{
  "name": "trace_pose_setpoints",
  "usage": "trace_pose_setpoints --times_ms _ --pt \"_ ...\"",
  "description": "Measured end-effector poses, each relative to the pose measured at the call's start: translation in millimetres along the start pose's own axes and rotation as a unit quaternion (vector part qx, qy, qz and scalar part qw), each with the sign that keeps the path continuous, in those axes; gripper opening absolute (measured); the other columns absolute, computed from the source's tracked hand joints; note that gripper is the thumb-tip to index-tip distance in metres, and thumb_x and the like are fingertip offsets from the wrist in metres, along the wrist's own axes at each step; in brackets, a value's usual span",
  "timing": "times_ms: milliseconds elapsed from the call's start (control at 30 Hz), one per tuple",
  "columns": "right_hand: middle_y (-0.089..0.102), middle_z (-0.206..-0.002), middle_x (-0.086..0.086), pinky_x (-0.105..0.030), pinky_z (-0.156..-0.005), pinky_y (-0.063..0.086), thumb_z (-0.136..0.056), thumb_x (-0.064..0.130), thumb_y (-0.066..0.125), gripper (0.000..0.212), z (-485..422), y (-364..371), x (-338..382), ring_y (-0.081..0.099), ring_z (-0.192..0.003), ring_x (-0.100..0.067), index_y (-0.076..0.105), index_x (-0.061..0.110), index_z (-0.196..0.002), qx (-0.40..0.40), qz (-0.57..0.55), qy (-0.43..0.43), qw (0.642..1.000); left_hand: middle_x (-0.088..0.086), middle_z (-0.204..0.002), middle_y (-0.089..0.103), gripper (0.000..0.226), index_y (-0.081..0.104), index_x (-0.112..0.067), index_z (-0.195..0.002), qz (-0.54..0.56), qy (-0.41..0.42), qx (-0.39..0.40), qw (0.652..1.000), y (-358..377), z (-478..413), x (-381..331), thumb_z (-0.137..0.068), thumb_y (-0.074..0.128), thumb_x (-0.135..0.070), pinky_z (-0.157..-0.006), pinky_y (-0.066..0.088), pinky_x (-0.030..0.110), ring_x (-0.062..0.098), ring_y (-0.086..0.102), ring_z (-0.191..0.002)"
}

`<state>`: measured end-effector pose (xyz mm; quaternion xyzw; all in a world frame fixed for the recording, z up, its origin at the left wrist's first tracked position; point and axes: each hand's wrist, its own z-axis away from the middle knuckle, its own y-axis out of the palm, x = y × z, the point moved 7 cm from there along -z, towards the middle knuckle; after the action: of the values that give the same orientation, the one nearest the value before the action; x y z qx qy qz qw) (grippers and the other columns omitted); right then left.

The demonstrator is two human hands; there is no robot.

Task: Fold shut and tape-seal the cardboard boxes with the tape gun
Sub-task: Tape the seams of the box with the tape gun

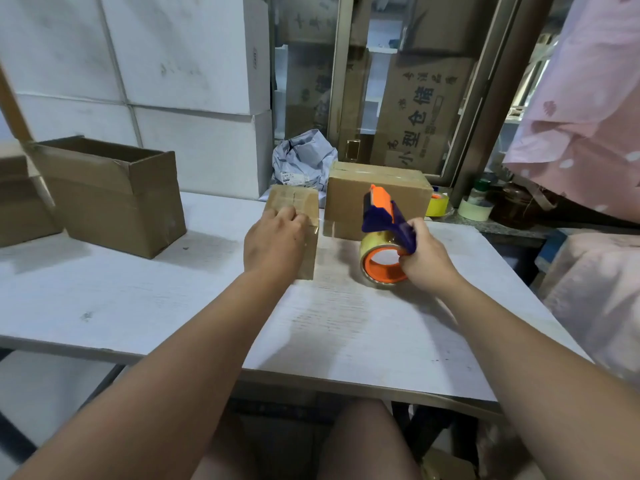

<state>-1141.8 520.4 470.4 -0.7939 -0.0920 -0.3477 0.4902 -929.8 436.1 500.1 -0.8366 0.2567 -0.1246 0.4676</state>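
I see my right hand clenched around the blue handle of the tape gun, fingers wrapped tight. The gun is tilted, its orange nose pointing up and away, and its roll of clear tape on an orange core sits low, at or just above the table. My left hand lies palm down on the small box, fingers spread loosely over its closed top and gripping nothing. That box stands just left of the gun, with its flaps folded shut and glossy tape across the seam. A thin sheen between the box's right edge and the gun may be a strip of tape stretched across; the view is too poor to be sure.

Behind the gun, a larger box stands closed and taped along its top, nearly touching the small one. Behind both, a crumpled grey mailer bag leans at the back of the table. Well off to the left, an open box stands with its flaps up, and another carton is at the frame edge beside it. To the right, on a ledge past the table, are a yellow tape roll and a pale tape roll. Pink cloth hangs at far right, and white cartons are stacked behind the open box.
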Motion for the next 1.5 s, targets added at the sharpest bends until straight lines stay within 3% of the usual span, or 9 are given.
trace_pose_setpoints --times_ms 300,700,833,933,1000,1100,1200,1367,1500 --pt "0.049 -0.103 -0.004 -0.033 -0.068 0.040 -0.078 -0.005 0.055 0.061 -1.9 -8.2 21.1 0.050 -0.089 -0.026 0.036 0.027 -0.127 0.045 0.122 -0.056 0.990 -0.005 -0.130 0.051 0.035 0.052 -0.026 -0.127 0.043 -0.008 0.033 0.998 2.2 -4.4 6.8 -0.093 0.056 -0.028 -0.071 0.033 0.027 0.016 0.037 -0.122" --pt "0.050 -0.098 -0.013 -0.038 -0.067 0.043 -0.088 0.010 0.046 0.044 -12.7 -7.7 71.2 0.051 -0.085 -0.031 0.033 0.026 -0.127 0.133 0.451 -0.051 0.881 -0.001 -0.123 0.052 0.024 0.049 -0.021 -0.114 -0.012 0.003 0.031 0.999 4.4 -6.7 5.8 -0.092 0.056 -0.023 -0.061 0.035 0.030 0.020 0.041 -0.112" --pt "0.052 -0.096 -0.010 -0.035 -0.067 0.044 -0.084 0.005 0.052 0.053 -17.9 -6.9 96.6 0.053 -0.087 -0.029 0.032 0.026 -0.129 0.180 0.523 -0.048 0.832 0.000 -0.126 0.049 0.042 0.044 -0.021 -0.121 -0.018 0.025 0.041 0.999 6.3 -5.0 1.6 -0.086 0.060 -0.037 -0.066 0.037 0.027 0.022 0.040 -0.113" --pt "0.053 -0.099 -0.006 -0.033 -0.068 0.045 -0.082 0.004 0.058 0.061 -22.2 -2.5 107.7 0.054 -0.091 -0.027 0.032 0.026 -0.133 0.202 0.550 -0.043 0.809 0.008 -0.126 0.050 0.079 0.030 -0.022 -0.133 -0.036 0.043 0.059 0.997 8.2 -6.4 -7.7 -0.074 0.067 -0.059 -0.082 0.041 0.030 0.027 0.043 -0.114" --pt "0.054 -0.101 -0.004 -0.033 -0.070 0.047 -0.082 0.006 0.060 0.056 -27.0 -0.6 112.6 0.054 -0.092 -0.025 0.040 0.024 -0.131 0.201 0.553 -0.053 0.807 0.012 -0.124 0.051 0.088 0.022 -0.026 -0.136 -0.027 0.054 0.043 0.997 8.1 -7.4 -15.7 -0.071 0.068 -0.062 -0.092 0.039 0.036 0.031 0.046 -0.114" --pt "0.059 -0.098 -0.003 -0.033 -0.075 0.052 -0.082 0.010 0.063 0.043 -34.7 -0.5 116.0 0.058 -0.090 -0.023 0.055 0.020 -0.122 0.179 0.550 -0.070 0.813 0.011 -0.121 0.056 0.074 0.038 -0.017 -0.133 0.019 0.116 -0.039 0.992 8.6 -1.2 -32.2 -0.075 0.072 -0.048 -0.104 0.033 0.043 0.031 0.052 -0.111" --pt "0.060 -0.095 -0.004 -0.033 -0.073 0.053 -0.084 0.009 0.061 0.035 -36.6 0.5 118.6 0.059 -0.087 -0.024 0.059 0.017 -0.118 0.163 0.539 -0.081 0.822 0.012 -0.089 0.067 0.055 0.061 -0.001 -0.106 0.113 0.128 -0.158 0.973 5.4 3.6 -34.3 -0.059 0.086 -0.017 -0.094 0.046 0.048 0.030 0.065 -0.081" --pt "0.057 -0.089 -0.006 -0.033 -0.066 0.047 -0.088 0.011 0.057 0.029 -38.8 -5.7 122.9 0.057 -0.086 -0.024 0.059 0.016 -0.117 0.150 0.538 -0.088 0.825 0.009 -0.076 0.068 0.050 0.066 0.000 -0.096 0.149 0.118 -0.178 0.966 6.5 -0.5 -35.8 -0.052 0.088 -0.012 -0.075 0.054 0.040 0.028 0.062 -0.066" --pt "0.047 -0.078 -0.005 -0.035 -0.068 0.046 -0.090 0.009 0.052 0.026 -42.7 -6.4 132.7 0.054 -0.084 -0.025 0.058 0.015 -0.115 0.141 0.548 -0.103 0.818 0.009 -0.077 0.069 0.051 0.066 0.000 -0.096 0.165 0.121 -0.173 0.963 7.7 -1.3 -32.3 -0.053 0.089 -0.014 -0.072 0.055 0.039 0.027 0.064 -0.066"
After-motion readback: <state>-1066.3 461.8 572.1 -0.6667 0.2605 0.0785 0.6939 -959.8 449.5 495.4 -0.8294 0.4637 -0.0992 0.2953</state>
